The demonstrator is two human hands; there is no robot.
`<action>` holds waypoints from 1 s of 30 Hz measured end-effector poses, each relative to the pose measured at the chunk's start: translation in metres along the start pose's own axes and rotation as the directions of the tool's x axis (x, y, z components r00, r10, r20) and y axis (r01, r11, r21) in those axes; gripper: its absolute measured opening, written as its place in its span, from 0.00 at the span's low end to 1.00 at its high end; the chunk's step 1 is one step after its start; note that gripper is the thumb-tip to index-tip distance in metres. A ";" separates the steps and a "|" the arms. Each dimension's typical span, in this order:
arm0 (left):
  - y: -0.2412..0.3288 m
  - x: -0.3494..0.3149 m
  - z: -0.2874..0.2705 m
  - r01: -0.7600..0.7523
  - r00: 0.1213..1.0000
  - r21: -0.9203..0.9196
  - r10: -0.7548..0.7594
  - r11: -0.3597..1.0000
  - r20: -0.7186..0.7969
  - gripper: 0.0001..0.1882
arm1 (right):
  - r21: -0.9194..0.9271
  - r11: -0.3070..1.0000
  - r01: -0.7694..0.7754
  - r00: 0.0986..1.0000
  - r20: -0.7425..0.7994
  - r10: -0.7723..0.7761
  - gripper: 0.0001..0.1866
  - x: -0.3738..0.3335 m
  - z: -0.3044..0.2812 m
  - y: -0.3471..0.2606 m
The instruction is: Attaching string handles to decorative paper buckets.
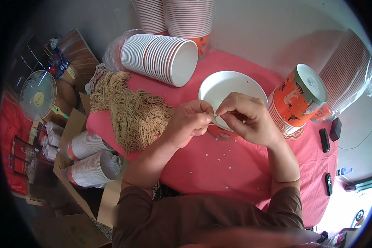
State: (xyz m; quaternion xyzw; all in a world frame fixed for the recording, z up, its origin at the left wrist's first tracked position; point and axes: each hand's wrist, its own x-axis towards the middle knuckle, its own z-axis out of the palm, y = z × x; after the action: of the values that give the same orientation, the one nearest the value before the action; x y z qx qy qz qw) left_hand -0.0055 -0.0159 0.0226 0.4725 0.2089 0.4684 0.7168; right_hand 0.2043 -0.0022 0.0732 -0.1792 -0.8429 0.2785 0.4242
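My left hand (190,123) and my right hand (248,118) meet in front of a white paper bucket (234,79). Both are closed in a pinch, fingertips almost touching. Between them runs a short piece of thin, pale cord (214,118), mostly covered by the fingers. The bucket stands open side up, its orange printed outside showing below my hands. Beside my left forearm lies a big heap of tan cords (132,111), spread over the table's left edge.
Nested white buckets (159,58) lie on their side at the back; more stacks (189,18) stand behind. At right are upside-down orange printed buckets (295,97) and a plastic-wrapped stack (345,72). Small white dots (219,159) dot the red tablecloth (244,177). A cardboard box (72,182) holds wrapped buckets.
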 end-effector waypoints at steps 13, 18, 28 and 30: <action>-0.001 0.001 -0.005 0.064 0.995 -0.152 -0.052 0.986 0.080 0.06 | -0.094 0.996 0.010 1.000 -0.007 -0.010 0.09 0.000 -0.001 0.000; -0.006 0.000 -0.008 -0.018 0.997 -0.106 0.025 0.994 0.067 0.08 | -0.095 0.995 -0.017 1.000 -0.005 0.017 0.08 0.000 -0.003 -0.003; -0.004 -0.002 -0.001 -0.094 0.995 0.087 0.095 0.992 -0.010 0.07 | -0.230 0.968 0.102 0.993 -0.039 -0.113 0.06 0.000 0.000 0.005; -0.004 -0.003 0.000 -0.114 0.990 0.195 0.127 0.974 -0.060 0.07 | -0.262 0.960 0.104 0.993 -0.034 -0.116 0.06 -0.001 -0.001 0.005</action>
State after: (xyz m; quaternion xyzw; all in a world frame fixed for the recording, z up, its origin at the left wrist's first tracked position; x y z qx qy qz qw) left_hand -0.0049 -0.0193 0.0184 0.5337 0.2496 0.5056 0.6303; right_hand 0.2057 0.0018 0.0699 -0.1928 -0.8701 0.1373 0.4323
